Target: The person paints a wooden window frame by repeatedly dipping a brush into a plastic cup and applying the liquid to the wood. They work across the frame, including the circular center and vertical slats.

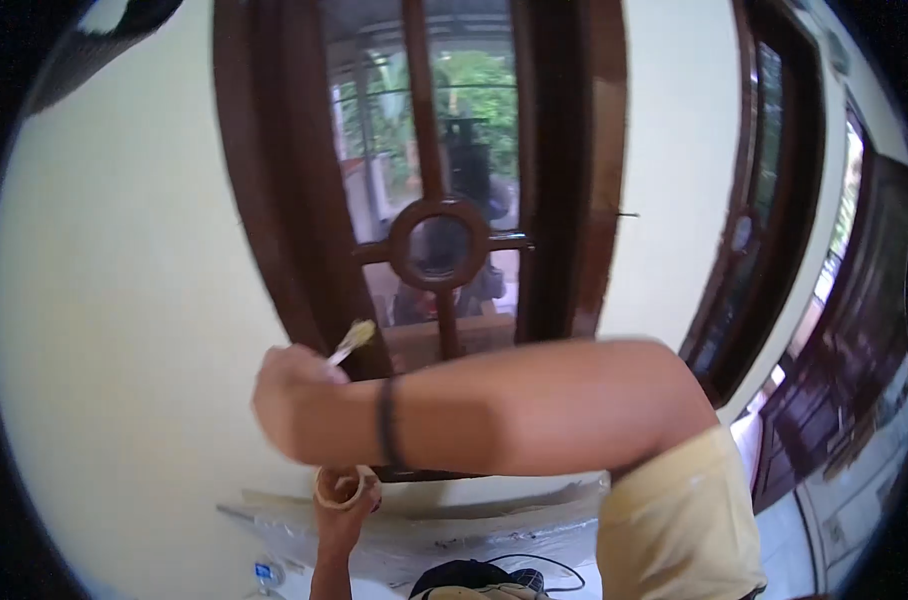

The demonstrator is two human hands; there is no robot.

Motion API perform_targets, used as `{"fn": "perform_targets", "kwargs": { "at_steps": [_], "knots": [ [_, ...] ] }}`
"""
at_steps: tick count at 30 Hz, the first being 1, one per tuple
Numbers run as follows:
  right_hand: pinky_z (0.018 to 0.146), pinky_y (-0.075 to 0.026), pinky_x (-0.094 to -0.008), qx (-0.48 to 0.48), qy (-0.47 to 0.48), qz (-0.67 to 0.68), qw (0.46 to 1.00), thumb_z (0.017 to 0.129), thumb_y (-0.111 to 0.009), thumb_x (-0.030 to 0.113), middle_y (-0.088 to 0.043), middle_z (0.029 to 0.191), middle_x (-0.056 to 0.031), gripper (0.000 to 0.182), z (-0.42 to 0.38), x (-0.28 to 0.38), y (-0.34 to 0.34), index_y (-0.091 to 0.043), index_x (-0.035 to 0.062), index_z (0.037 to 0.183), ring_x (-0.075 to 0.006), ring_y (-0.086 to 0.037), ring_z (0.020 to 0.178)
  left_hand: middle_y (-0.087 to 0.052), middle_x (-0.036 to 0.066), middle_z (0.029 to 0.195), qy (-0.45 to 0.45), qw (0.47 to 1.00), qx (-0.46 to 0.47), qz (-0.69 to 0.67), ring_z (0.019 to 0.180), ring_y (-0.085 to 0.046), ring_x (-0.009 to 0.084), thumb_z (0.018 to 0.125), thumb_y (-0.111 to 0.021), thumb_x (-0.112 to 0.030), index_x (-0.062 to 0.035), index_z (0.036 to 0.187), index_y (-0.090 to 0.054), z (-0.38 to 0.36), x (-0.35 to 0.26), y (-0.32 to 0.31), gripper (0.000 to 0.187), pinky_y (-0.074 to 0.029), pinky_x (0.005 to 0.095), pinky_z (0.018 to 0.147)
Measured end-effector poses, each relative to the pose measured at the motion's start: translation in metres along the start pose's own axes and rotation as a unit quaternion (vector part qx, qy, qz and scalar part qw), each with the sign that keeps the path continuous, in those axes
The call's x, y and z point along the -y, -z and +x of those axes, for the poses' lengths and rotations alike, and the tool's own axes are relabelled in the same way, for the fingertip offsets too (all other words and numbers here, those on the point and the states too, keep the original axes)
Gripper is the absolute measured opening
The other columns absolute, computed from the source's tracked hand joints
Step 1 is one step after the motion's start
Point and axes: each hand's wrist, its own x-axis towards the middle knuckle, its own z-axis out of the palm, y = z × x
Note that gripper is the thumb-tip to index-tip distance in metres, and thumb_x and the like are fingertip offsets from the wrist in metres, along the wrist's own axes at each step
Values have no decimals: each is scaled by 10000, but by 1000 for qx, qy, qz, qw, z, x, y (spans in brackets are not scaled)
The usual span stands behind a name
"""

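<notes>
My right hand (292, 392) reaches across from the right and is closed on a small brush (352, 340). The pale bristles touch the dark brown wooden window frame (314, 250) near its lower left post. A black band circles that wrist. Below it, my left hand (342, 522) comes up from the bottom edge and holds a small round cup (340, 487) just under my right forearm. What the cup contains cannot be made out.
The window has a round wooden ring (440, 243) at its middle bars, with trees behind the glass. Cream wall (124, 300) lies to the left. A second dark frame (764, 200) stands at right. Plastic sheeting (454, 530) and a black cable (534, 562) lie on the floor below.
</notes>
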Motion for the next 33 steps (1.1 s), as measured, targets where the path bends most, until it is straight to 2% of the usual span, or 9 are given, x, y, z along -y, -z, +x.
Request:
{"fn": "perform_targets", "kwargs": {
  "at_steps": [2, 8, 10, 13, 17, 21, 27, 30, 33],
  "knots": [
    [772, -583, -339, -95, -171, 140, 971, 705, -801, 61, -684, 1100, -157, 401, -6, -4, -26, -736, 61, 1101, -262, -705, 943, -638, 63, 968, -10, 998, -55, -3, 884, -652, 166, 809, -760, -22, -43, 1188, -514, -6, -5, -9, 452, -553, 297, 739],
    [749, -548, -395, -410, -162, 368, 818, 844, -679, 25, -611, 1013, -213, 215, -110, -15, -112, -685, -16, 1054, -409, -635, 886, -669, 67, 1022, 5, 999, -31, 13, 894, -650, 136, 797, -790, -39, -43, 1180, -548, -22, 37, -6, 453, -554, 286, 756],
    [679, -538, -349, -488, -154, 358, 781, 881, -667, 33, -656, 932, -165, 189, -132, -10, -131, -680, -20, 1063, -320, -677, 774, -643, 44, 1017, 29, 999, -12, -7, 908, -635, 129, 790, -800, -41, -50, 1172, -559, -26, 38, -8, 452, -541, 285, 776],
    [699, -553, -336, -524, -217, 473, 674, 887, -661, 18, -661, 871, -165, 198, -156, 4, -152, -683, -15, 1081, -305, -682, 771, -600, 25, 1031, 38, 999, -12, -11, 950, -613, 129, 785, -793, -17, -58, 1202, -548, -26, 45, -17, 484, -522, 287, 814],
    [567, -521, -230, -529, -217, 638, 517, 970, -610, 33, -680, 874, -90, 154, -176, 31, -179, -660, -67, 1075, -106, -655, 693, -616, 54, 1131, -8, 999, 32, 10, 1040, -647, 172, 789, -768, 3, -64, 1331, -482, -22, 55, -25, 617, -552, 344, 885],
    [554, -538, -258, -507, -180, 735, 413, 961, -619, 17, -679, 760, -113, 154, -182, 52, -204, -654, -82, 1074, -128, -656, 664, -613, 59, 1141, 6, 999, 39, 28, 1045, -647, 170, 785, -779, 2, -59, 1314, -485, -25, 51, -39, 608, -543, 332, 901],
    [567, -534, -281, -464, -183, 733, 462, 929, -645, 17, -696, 807, -158, 164, -178, 62, -211, -686, -87, 1049, -188, -665, 652, -607, 46, 1083, -5, 997, 61, 54, 967, -632, 114, 770, -805, 4, -44, 1214, -519, -18, 57, -59, 530, -549, 270, 824],
    [643, -545, -288, -495, -169, 552, 649, 892, -676, 15, -723, 884, -156, 157, -187, 56, -204, -720, -54, 1026, -194, -690, 723, -600, 67, 1121, -62, 988, 82, 116, 961, -638, 115, 767, -814, -7, -35, 1193, -524, -11, 65, -64, 516, -549, 267, 819],
    [693, -538, -305, -475, -149, 545, 675, 847, -748, 66, -719, 927, -152, 233, -197, 58, -196, -725, -27, 1059, -230, -694, 786, -591, 97, 1167, -106, 981, 84, 138, 975, -648, 144, 754, -835, -47, -31, 1163, -538, -6, 60, -75, 505, -548, 280, 830]
  ]
}}
